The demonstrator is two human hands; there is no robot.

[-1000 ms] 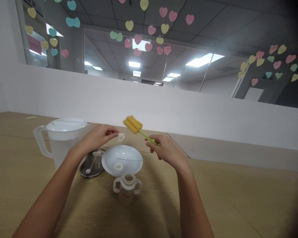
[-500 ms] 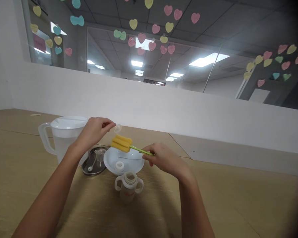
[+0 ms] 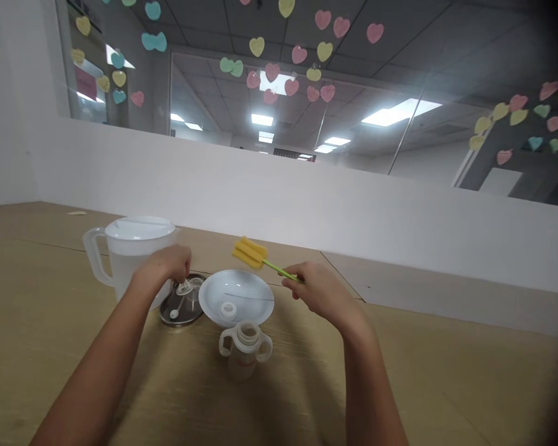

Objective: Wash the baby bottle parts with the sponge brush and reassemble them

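Over the metal tray (image 3: 177,319), my left hand (image 3: 167,263) is closed in a pinch on a clear bottle nipple (image 3: 184,288), its fingertips pointing down. On that tray lie a clear plastic cup (image 3: 194,292) and a straw with a white weighted end (image 3: 174,314). My right hand (image 3: 314,282) grips the green handle of a yellow sponge bottle brush (image 3: 251,253), its head raised behind the bowl. A white bowl (image 3: 255,301) holds a white ring cap (image 3: 227,311) and a thin wire-like brush (image 3: 248,298). In front stands a two-handled baby bottle (image 3: 242,356), its top uncovered.
A lidded translucent pitcher (image 3: 130,248) stands left of the tray, behind my left forearm. The wooden table (image 3: 446,359) meets a white wall (image 3: 260,192) with a window above it. A small pale flat piece (image 3: 77,213) lies at the far left.
My left hand has moved down and left, carrying the nipple from above the bowl to the tray. The sponge brush swung down over the bowl, then rose again and back to the right.
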